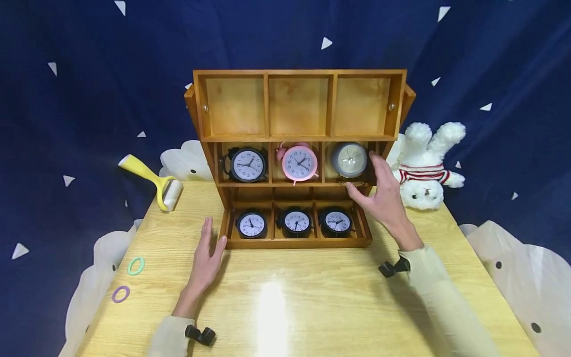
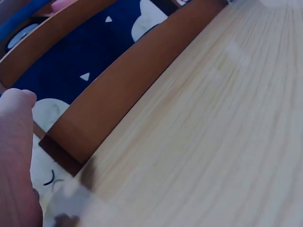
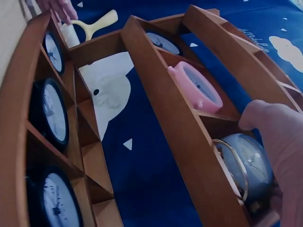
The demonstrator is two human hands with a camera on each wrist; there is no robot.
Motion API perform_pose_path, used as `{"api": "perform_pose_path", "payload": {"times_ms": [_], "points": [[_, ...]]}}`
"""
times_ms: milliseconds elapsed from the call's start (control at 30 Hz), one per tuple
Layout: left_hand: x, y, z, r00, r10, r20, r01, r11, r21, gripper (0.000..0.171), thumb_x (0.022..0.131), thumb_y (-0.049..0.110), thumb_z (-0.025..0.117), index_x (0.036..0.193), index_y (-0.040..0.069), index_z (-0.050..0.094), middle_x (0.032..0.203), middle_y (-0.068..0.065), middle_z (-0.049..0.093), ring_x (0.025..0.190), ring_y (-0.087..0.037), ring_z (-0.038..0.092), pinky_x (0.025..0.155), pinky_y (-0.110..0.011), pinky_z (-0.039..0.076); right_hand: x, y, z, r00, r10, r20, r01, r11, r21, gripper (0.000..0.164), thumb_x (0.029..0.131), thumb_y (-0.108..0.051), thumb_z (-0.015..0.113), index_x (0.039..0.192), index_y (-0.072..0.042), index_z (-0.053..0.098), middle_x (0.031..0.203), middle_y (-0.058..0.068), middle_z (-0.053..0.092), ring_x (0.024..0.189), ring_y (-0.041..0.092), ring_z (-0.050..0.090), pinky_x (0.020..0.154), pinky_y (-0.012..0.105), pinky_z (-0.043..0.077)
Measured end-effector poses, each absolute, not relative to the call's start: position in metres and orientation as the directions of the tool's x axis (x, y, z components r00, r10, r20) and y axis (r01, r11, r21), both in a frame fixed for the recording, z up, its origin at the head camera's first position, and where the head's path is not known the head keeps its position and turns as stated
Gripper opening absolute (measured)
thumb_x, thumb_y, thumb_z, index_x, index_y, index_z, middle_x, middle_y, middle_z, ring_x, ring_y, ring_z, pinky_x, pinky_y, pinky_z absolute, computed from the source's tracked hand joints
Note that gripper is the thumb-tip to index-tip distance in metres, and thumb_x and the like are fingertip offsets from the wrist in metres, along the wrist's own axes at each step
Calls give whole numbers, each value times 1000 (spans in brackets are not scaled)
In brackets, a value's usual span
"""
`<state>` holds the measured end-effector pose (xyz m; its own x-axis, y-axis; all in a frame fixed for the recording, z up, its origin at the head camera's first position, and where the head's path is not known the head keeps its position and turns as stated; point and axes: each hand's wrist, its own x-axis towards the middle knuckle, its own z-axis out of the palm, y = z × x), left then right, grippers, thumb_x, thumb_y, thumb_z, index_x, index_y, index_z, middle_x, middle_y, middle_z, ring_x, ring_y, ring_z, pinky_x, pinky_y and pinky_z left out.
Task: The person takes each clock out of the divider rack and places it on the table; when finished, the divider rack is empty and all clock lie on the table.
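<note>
The right hand [image 1: 386, 199] curves wide around the grey clock [image 1: 351, 159], in the right middle compartment [image 1: 329, 148] of the shelf [image 1: 294, 244] — firmness of hold unclear; best handled level, gently. Left hand [image 1: 205, 264]: empty — fingers extended.

We count four black clocks [image 1: 248, 165], one pink clock [image 1: 299, 163] and one grey clock [image 1: 350, 159], so six clocks. We see one brown shelf [image 1: 296, 243] with three boxes [image 1: 234, 106] in its top row. We spot one green ring [image 1: 130, 267], one purple ring [image 1: 114, 296], one yellow roller [image 1: 144, 171], one toy bunny [image 1: 423, 172], one table [image 1: 330, 292], one left hand [image 1: 206, 260] and one right hand [image 1: 386, 199].
</note>
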<state>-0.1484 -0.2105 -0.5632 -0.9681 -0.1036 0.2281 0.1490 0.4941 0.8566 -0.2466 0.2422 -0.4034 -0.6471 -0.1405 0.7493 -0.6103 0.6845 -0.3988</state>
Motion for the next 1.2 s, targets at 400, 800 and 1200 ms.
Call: {"api": "perform_pose_path", "payload": {"times_ms": [400,800,1200], "points": [[-147,-198,-575,-965,-153,214,166,277,946,67,107,19,62,162,0,30,167,-20,31,149,-36,38,119,-31,35,-267,211,-393,-761,-102,640,-469,769,-434,92,79,-25,86,152,7,39,148,33,47,129,50,53,106,64,50],[-150,-193,-576,-951,-165,263,229,201,953,62,103,5,65,158,-4,38,157,-28,44,133,-43,55,102,-13,47,-270,206,-393,-782,-6,623,-405,764,-501,91,77,-21,90,148,9,41,134,33,56,122,49,57,104,63,51],[-151,-194,-575,-958,-174,229,190,217,957,63,105,13,65,159,-1,38,159,-24,42,137,-38,51,106,-12,43,-270,205,-396,-782,26,623,-392,757,-523,92,78,-28,90,148,8,43,134,31,58,123,48,57,104,63,52]]}}
